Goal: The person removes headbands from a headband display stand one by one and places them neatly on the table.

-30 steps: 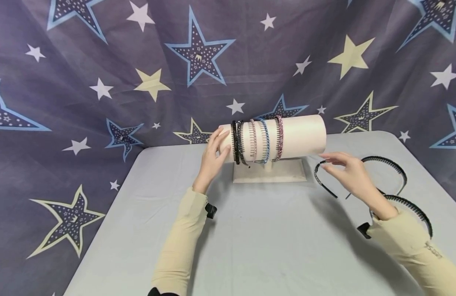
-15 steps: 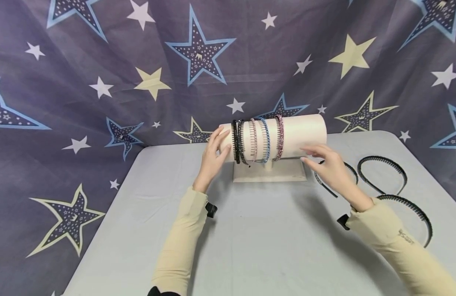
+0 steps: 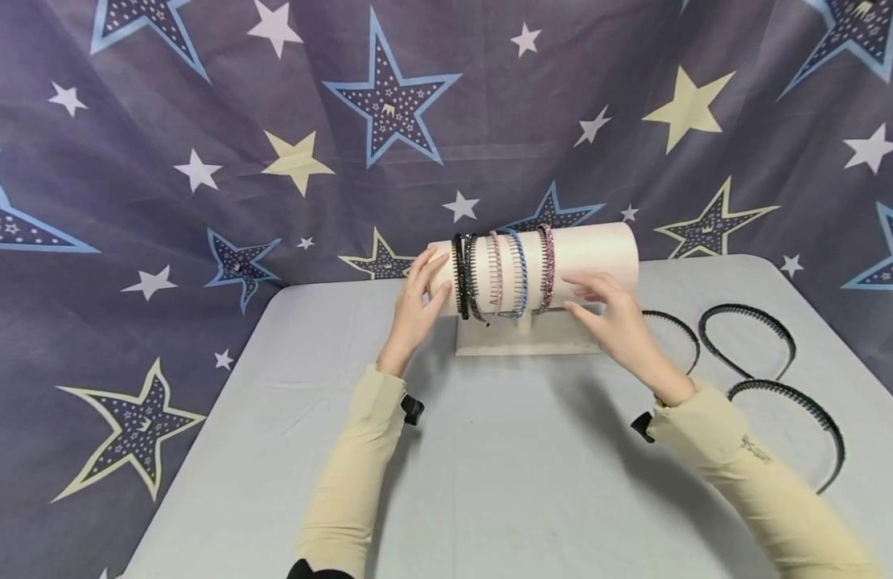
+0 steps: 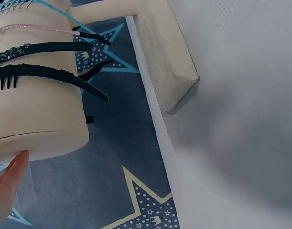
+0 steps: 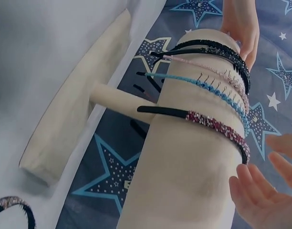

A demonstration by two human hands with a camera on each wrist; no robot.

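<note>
A cream cylindrical headband stand (image 3: pixel 598 253) carries several headbands. At its left end, two are black (image 3: pixel 461 277), followed by a pale pink headband (image 3: pixel 496 273), a blue headband (image 3: pixel 520 273) and a sparkly dark-pink headband (image 3: pixel 548 269). My left hand (image 3: pixel 410 322) rests against the stand's left end, fingers fairly straight; a fingertip (image 4: pixel 23 157) meets the end face in the left wrist view. My right hand (image 3: pixel 611 322) is in front of the cylinder, right of the dark-pink headband, fingers loosely spread with nothing between them. In the right wrist view its fingertips (image 5: pixel 241 171) come close to that headband's lower end.
On the right of the table (image 3: pixel 490 482) lie three dark headbands: one behind the right wrist (image 3: pixel 681 326), one farther right (image 3: pixel 761 312), and one nearer the front (image 3: pixel 808 402). A star-patterned curtain (image 3: pixel 236 96) hangs behind the table.
My right hand has moved left, from over the loose headbands to in front of the cylinder near the dark-pink headband. The left hand stays at the stand's left end.
</note>
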